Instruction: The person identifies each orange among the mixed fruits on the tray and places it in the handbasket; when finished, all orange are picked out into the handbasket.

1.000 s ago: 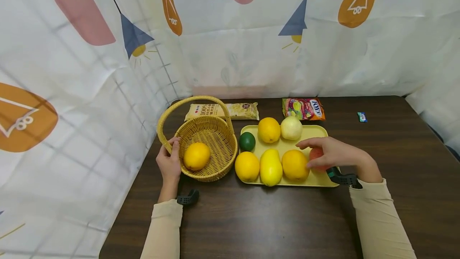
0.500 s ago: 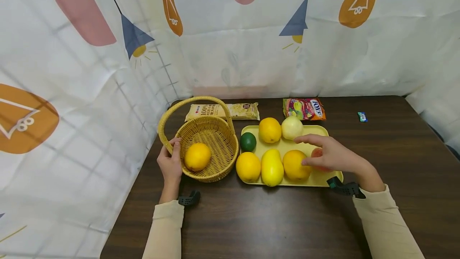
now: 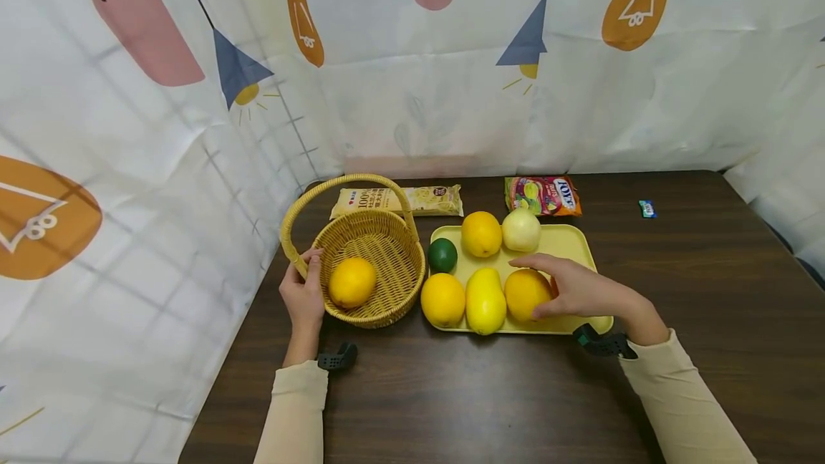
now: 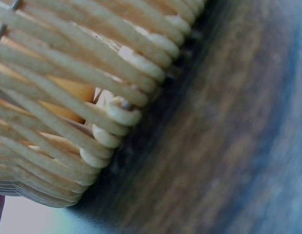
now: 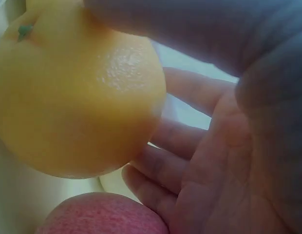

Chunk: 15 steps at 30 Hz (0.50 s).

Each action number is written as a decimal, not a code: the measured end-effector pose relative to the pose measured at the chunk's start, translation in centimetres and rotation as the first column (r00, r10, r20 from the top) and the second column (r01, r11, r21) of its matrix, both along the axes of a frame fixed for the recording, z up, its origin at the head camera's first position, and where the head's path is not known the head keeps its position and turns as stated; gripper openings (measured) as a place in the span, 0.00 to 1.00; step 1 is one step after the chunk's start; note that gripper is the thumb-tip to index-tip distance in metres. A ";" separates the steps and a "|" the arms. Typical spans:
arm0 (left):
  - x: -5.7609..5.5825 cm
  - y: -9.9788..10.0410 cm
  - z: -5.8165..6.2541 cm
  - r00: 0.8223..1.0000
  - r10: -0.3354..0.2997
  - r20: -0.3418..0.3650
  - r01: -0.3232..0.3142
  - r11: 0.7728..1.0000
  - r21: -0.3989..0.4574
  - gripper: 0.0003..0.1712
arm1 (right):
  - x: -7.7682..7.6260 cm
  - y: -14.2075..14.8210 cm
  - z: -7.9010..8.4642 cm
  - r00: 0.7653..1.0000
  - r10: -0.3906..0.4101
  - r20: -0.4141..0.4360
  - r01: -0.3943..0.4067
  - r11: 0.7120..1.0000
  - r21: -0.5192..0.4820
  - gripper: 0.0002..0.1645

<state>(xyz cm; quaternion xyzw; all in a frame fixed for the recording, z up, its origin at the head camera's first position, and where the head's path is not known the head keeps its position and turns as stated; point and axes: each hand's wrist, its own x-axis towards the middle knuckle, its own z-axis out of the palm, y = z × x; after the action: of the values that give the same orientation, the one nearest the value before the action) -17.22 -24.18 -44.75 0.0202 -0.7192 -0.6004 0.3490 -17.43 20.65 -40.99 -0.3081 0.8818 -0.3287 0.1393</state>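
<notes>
My left hand (image 3: 303,297) grips the left rim of the wicker basket (image 3: 412,291), beside the foot of its handle. Inside lies one orange-yellow fruit (image 3: 352,282); the left wrist view shows the basket's woven side (image 4: 58,92) close up. Over the yellow tray (image 3: 567,236), my right hand (image 3: 583,291) curls round the right-hand orange (image 3: 525,293), thumb on the near side and fingers on the far side. In the right wrist view the thumb overlaps that orange (image 5: 83,102), and some fingertips are hidden behind it. A red apple (image 5: 104,217) sits close beneath the hand there.
Also on the tray are two more oranges (image 3: 442,299) (image 3: 481,233), a long yellow fruit (image 3: 486,301), a dark green fruit (image 3: 442,255) and a pale round fruit (image 3: 521,229). Behind are a noodle packet (image 3: 432,200), a candy bag (image 3: 544,195) and a small blue packet (image 3: 647,209).
My right hand has moved left from over the red apple to the orange, and its thumb and fingers now lie around it. The left hand stays on the basket rim.
</notes>
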 end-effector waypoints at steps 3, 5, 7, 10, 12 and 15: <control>0.0 -0.1 0.0 1.000 -0.002 -0.003 0.002 1.000 -0.005 0.14 | 0.1 -0.1 0.1 0.999 0.011 -0.042 -0.009 0.998 0.060 0.50; -0.1 -0.1 0.0 1.000 0.000 -0.004 0.000 1.000 -0.009 0.14 | 0.1 -0.2 0.0 0.997 0.024 -0.074 -0.017 0.996 0.093 0.51; -0.1 -0.1 0.1 1.000 0.001 -0.005 -0.001 1.000 -0.011 0.14 | 0.1 -0.2 -0.1 0.993 0.046 -0.107 -0.034 0.993 0.114 0.52; -0.1 -0.1 0.1 1.000 0.002 -0.006 -0.002 1.000 -0.010 0.14 | 0.0 -0.2 -0.2 0.988 0.062 -0.140 -0.046 0.992 0.119 0.53; 0.0 0.0 0.2 1.000 0.006 -0.002 -0.006 1.000 -0.011 0.14 | 0.1 -0.3 -0.3 0.988 0.066 -0.143 -0.048 0.991 0.121 0.53; 0.1 0.1 0.2 1.000 0.020 0.010 -0.020 1.000 -0.017 0.14 | 0.2 -0.3 -0.3 0.989 0.058 -0.137 -0.039 0.990 0.133 0.52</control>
<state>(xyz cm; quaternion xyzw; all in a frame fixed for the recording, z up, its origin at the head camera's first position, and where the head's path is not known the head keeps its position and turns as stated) -17.08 -24.11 -44.59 0.0276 -0.7260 -0.5906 0.3513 -17.24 20.33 -41.32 -0.3421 0.9012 -0.2447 0.1047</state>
